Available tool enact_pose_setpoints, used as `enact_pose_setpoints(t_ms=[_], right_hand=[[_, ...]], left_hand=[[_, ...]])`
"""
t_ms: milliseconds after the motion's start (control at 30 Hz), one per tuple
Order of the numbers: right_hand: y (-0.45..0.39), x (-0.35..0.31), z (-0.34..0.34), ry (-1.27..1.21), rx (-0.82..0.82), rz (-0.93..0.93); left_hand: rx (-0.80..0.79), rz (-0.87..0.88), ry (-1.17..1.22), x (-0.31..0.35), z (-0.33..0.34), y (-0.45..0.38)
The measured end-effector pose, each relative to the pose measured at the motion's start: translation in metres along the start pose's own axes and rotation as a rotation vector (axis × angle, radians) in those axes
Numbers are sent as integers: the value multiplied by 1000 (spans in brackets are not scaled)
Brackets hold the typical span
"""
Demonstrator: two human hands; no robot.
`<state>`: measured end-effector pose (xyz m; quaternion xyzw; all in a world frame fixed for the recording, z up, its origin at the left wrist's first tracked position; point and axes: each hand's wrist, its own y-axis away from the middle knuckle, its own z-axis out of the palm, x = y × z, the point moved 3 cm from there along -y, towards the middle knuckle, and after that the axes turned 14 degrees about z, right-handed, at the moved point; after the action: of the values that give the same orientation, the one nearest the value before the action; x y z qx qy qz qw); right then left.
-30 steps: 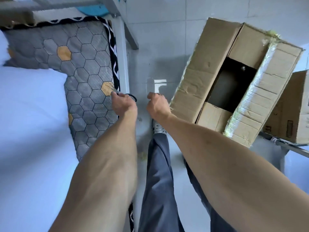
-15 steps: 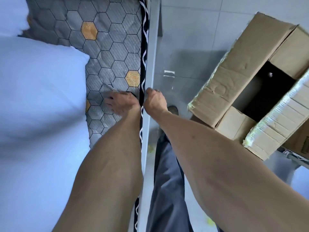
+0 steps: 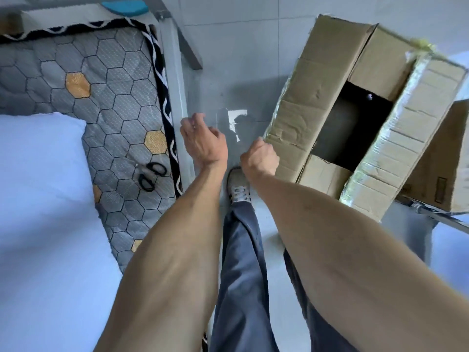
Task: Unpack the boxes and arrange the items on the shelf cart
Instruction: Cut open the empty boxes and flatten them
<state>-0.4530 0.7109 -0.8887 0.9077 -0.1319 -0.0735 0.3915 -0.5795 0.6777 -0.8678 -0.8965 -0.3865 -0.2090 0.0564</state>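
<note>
A large open cardboard box (image 3: 317, 80) stands tilted on the right, its flaps spread and its inside dark. My right hand (image 3: 258, 158) is curled into a fist right at the near corner of the box's left flap, and I see nothing in it. My left hand (image 3: 203, 141) hovers over the floor between bed and box, fingers loosely curled and holding nothing. Black-handled scissors (image 3: 149, 174) lie on the hexagon-patterned mattress (image 3: 121, 102), left of my left forearm.
A second cardboard box (image 3: 441, 163) rests on a metal rail (image 3: 446, 215) at the far right. The bed frame's edge (image 3: 175, 80) runs along the left of the tiled floor (image 3: 236, 59). A white sheet (image 3: 43, 199) covers the near mattress. My shoe (image 3: 238, 189) stands below my hands.
My left hand has let go of the scissors on the mattress and moved right, off the bed. My right hand has shifted right to the box's flap corner.
</note>
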Motion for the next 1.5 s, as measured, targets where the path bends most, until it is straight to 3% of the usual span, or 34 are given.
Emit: enact_pose_setpoints(t_ms=[100, 233, 400, 533, 700, 833, 933, 1133, 1233, 1333, 1367, 1400, 1500], right_hand=[[-33, 56, -25, -23, 55, 104], [-72, 133, -51, -199, 9, 222], [-105, 207, -73, -335, -90, 338], [-94, 245, -82, -381, 113, 500], [-78, 268, -95, -323, 280, 417], [-75, 288, -112, -345, 412, 428], [-73, 307, -121, -308, 437, 422], [-90, 388, -162, -147, 424, 699], [-109, 412, -173, 10, 275, 504], [-105, 383, -155, -69, 83, 333], [-99, 369, -148, -89, 69, 272], [-94, 353, -141, -89, 93, 195], [-85, 317, -127, -64, 140, 26]], left_hand=[[-102, 91, 40, 57, 34, 12], [-265, 279, 128, 139, 91, 50], [-670, 352, 145, 210, 162, 112], [-949, 328, 47, 229, 186, 148], [-875, 164, -120, 249, 181, 161], [-784, 186, -221, 271, 175, 171], [-821, 214, -268, 280, 172, 186], [-913, 162, -350, 230, 162, 200], [-844, 200, -404, 198, 150, 189], [-686, 205, -346, 196, 142, 170], [-715, 153, -346, 197, 141, 163], [-825, 115, -377, 199, 143, 158], [-1350, 31, -483, 203, 143, 171]])
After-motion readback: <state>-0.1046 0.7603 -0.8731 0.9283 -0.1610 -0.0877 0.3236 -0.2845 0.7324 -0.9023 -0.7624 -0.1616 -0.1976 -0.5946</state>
